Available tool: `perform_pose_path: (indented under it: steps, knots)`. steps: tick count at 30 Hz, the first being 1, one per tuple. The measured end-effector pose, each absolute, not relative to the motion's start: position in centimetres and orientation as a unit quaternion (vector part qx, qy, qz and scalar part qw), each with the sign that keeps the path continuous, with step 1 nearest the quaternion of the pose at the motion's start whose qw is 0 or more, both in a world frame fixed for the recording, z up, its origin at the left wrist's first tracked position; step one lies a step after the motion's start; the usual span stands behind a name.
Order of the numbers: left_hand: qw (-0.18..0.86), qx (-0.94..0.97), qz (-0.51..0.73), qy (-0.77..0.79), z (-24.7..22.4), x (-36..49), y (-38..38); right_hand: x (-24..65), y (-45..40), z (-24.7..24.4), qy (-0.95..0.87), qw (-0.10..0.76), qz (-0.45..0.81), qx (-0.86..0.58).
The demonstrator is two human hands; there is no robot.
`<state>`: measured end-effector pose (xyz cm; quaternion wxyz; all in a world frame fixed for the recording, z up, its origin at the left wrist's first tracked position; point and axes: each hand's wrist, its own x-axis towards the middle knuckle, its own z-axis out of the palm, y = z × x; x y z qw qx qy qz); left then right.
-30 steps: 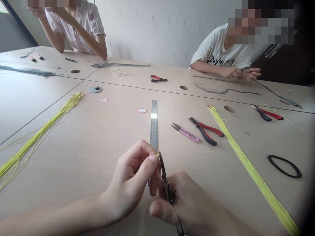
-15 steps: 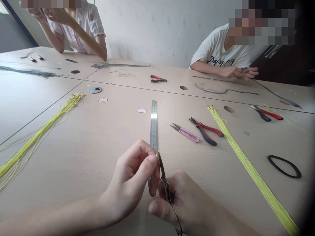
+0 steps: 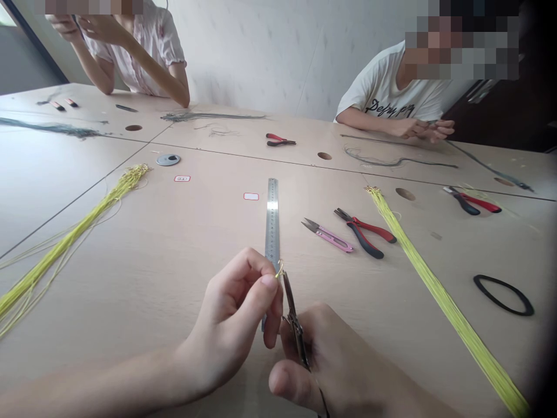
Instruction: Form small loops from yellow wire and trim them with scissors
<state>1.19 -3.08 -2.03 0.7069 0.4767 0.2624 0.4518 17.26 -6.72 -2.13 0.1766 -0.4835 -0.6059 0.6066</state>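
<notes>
Thumb and fingertips of my left hand [image 3: 243, 310] pinch a short end of thin yellow cord [image 3: 278, 271], with a small gold-coloured loop at its tip. My right hand [image 3: 324, 357] is wrapped around dark metal snips [image 3: 293, 316], seen nearly edge-on. Their tips point up, just right of and below the cord end, and the gap between them is hard to make out. Partly hidden behind my left fingers, a steel ruler [image 3: 272, 223] lies lengthwise on the table.
Pink thread snips [image 3: 328, 237] and red-black pliers [image 3: 361, 232] lie right of the ruler. Yellow cord bundles lie left [image 3: 80, 232] and right [image 3: 439, 296], with a black oval ring [image 3: 503, 295] beyond. Two people work across the table [image 3: 217, 232], among grey-green cords [image 3: 209, 116].
The snips and my right hand have shifted slightly right and down, away from the left fingertips. More of the loop at the cord end shows. My left hand stays in place.
</notes>
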Motion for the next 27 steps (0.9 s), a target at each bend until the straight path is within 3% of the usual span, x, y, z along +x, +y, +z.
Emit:
perform_pose_path:
  steps: [27]
  knots:
    - [0.701, 0.488, 0.450, 0.262, -2.18, 1.31, -2.96, 16.93, -6.66, -2.09, -0.589, 0.180, 0.602, -0.508]
